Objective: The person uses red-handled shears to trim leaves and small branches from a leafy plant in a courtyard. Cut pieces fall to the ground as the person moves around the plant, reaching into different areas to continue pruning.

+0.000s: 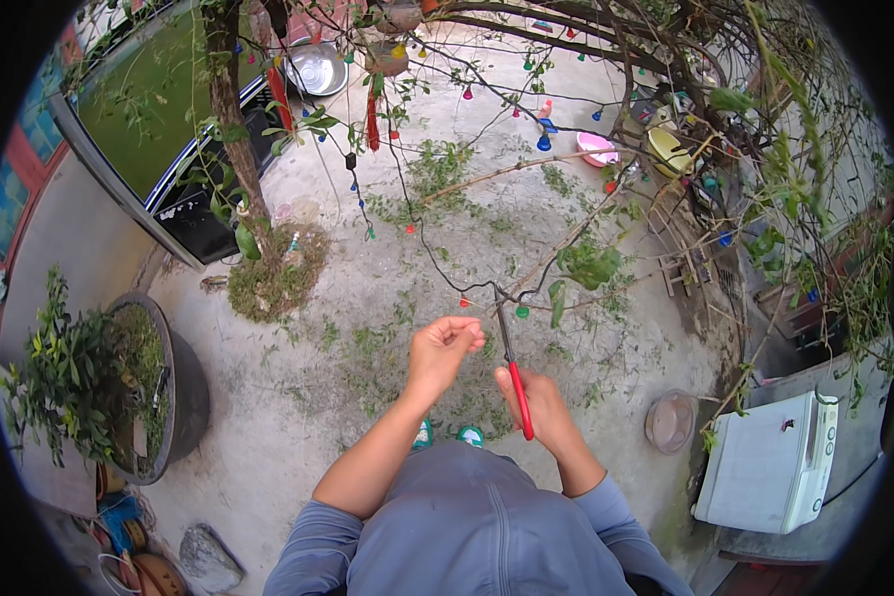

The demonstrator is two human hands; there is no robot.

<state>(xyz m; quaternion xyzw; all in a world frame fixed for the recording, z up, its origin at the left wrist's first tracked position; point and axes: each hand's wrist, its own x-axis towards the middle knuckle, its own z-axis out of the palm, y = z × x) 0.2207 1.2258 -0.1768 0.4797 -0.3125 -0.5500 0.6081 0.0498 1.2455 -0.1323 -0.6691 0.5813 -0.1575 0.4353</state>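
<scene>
My right hand [540, 402] grips red-handled scissors [520, 398], whose dark blades point away from me. Their tips meet the black wire of a string of coloured bulbs [447, 277] and the end of a thin branch [559, 249]. To the left of the blades, my left hand [445, 350] has its thumb and fingertips drawn together; I see nothing held in them. A red bulb [463, 302] hangs just beyond those fingers, and a green bulb [522, 311] is right of the scissor tips. Leaves [588, 266] hang from the branch.
Leafy cuttings [439, 175] litter the concrete floor. A tree trunk [235, 127] rises at left, above a large potted plant [182, 402]. Tangled branches [685, 45] hang overhead. A white washing machine [760, 462] stands at right, near a plastic basin [670, 422].
</scene>
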